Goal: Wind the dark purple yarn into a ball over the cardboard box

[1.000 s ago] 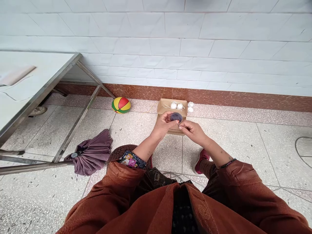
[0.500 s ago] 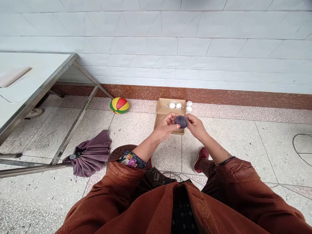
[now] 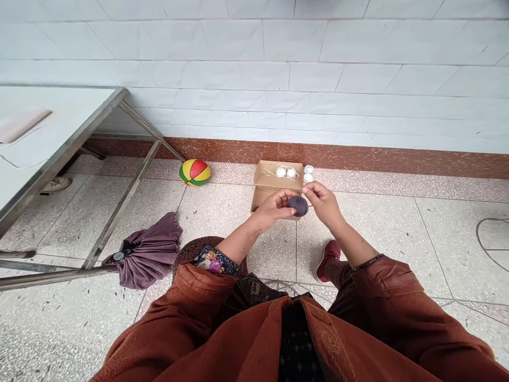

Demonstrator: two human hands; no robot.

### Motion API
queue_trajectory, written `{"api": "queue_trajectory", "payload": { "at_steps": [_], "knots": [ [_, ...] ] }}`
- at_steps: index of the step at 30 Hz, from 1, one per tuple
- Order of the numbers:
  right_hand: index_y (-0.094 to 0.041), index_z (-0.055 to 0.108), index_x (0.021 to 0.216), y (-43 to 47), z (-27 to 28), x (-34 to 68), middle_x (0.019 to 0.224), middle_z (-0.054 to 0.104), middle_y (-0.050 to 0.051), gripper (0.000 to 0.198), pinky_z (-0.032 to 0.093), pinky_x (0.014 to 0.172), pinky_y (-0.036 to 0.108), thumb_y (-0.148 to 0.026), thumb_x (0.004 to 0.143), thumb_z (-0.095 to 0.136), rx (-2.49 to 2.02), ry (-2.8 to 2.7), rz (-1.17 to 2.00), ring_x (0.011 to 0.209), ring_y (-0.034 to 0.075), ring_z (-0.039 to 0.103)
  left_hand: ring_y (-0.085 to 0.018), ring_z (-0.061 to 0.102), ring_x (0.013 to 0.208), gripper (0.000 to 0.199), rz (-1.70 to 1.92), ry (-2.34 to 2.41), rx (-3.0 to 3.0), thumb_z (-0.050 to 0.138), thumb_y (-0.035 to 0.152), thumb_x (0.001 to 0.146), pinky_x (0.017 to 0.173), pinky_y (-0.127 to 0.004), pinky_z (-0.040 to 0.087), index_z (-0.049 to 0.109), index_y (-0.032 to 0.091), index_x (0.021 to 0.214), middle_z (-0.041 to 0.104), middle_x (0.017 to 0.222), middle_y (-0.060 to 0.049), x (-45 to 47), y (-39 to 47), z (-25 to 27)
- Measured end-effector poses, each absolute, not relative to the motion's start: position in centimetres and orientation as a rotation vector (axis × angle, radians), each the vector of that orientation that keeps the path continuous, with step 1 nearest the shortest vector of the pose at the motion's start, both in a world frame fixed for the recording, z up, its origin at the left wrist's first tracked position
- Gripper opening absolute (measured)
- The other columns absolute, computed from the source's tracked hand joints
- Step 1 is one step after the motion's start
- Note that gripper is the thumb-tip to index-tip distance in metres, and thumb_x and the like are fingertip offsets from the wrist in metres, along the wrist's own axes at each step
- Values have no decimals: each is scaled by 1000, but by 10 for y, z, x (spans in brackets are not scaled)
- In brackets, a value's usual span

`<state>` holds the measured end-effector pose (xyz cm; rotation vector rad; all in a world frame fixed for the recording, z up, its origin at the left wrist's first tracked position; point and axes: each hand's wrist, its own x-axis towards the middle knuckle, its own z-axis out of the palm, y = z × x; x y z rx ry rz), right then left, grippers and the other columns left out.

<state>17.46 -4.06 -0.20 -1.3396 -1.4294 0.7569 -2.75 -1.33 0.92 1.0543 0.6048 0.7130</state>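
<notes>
Purplish yarn ball (image 3: 299,206) sits clasped in the left hand (image 3: 275,208), presumably for steadiness. Beside it, the right hand (image 3: 324,203) pinches near-closed; I cannot tell whether it holds anything.

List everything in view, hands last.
Wall: 1, white, ahead
Floor: 1, grey, below
Table: 1, white, left
Rolled item: 1, pinkish, on table
Toy ball: 1, red-yellow-green, by table
Umbrella: 1, purple, beside table
Shoe: 1, beige, under table
Cable: count unclear, grey, on floor
Cardboard box: 1, brown, open near wall
White balls: 4, two in box, two beside
Hidden item: 1, dark, in box
Yarn ball: 1, dark purple, in left hand
Jacket: 1, rust, worn
Worn shoes: 2, red, below
Left hand: 1, bare, holding yarn ball
Right hand: 1, bare, beside yarn ball
</notes>
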Motion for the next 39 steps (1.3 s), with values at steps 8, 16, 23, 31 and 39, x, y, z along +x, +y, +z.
{"api": "queue_trajectory", "payload": {
  "at_steps": [8, 16, 23, 31, 39],
  "knots": [
    [-25, 73, 94, -56, -1, 156, 91, 75, 4, 25, 52, 80, 34, -46, 103, 63, -1163, -1703, 856, 84, 21, 67, -15, 67, 90, 41, 936, 908, 869, 90, 30, 71, 84, -31, 55, 64, 20, 100, 71, 101, -2, -27, -1, 1],
    [-25, 66, 84, -39, -9, 173, 79, 68, 2, 31, 50, 72, 34, -50, 102, 62, -1350, -1502, 651, 73, 20, 60, -17, 69, 92, 48, 693, 591, 924, 96, 37, 68, 82, -33, 56, 68, 18, 103, 73, 103, -5, -26, -15, 9],
    [-26, 71, 96, -61, -8, 151, 92, 75, 4, 17, 55, 80, 35, -37, 104, 60, -1124, -1810, 741, 84, 21, 68, -15, 67, 91, 39, 982, 907, 844, 90, 27, 71, 87, -32, 54, 64, 19, 99, 72, 99, -2, -23, -3, 3],
    [-25, 69, 84, -41, -6, 172, 82, 71, 3, 29, 53, 76, 35, -48, 101, 65, -1309, -1516, 638, 78, 21, 64, -14, 66, 87, 42, 686, 732, 1047, 92, 30, 68, 82, -30, 53, 66, 18, 99, 71, 96, -2, -24, -14, 8],
    [-26, 71, 92, -57, -10, 155, 88, 74, 4, 27, 54, 80, 36, -46, 106, 59, -1179, -1825, 773, 83, 22, 67, -15, 67, 94, 41, 1006, 849, 893, 89, 29, 72, 88, -31, 54, 62, 20, 101, 72, 101, -2, -23, -3, 3]
  ]
}}
